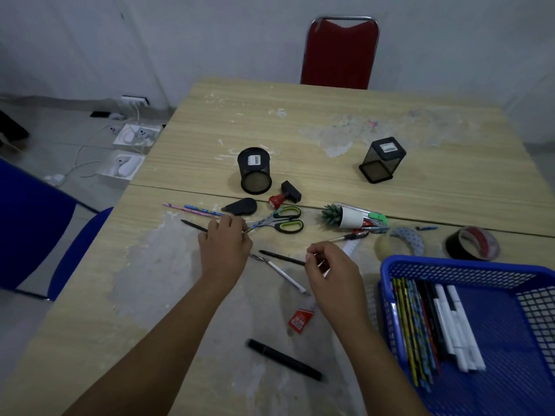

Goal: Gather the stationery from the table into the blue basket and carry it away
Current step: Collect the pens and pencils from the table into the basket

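The blue basket (450,265) at lower right holds pencils and markers, while scissors (279,220), tape, pens and more wait mid-frame; the left hand (225,244) curls over a pencil, the right hand (333,268) seemingly pinches something thin.

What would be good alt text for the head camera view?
Two hands reach over a worn wooden table strewn with stationery; the left hand is at the scissors, and a blue basket holds pencils and markers.
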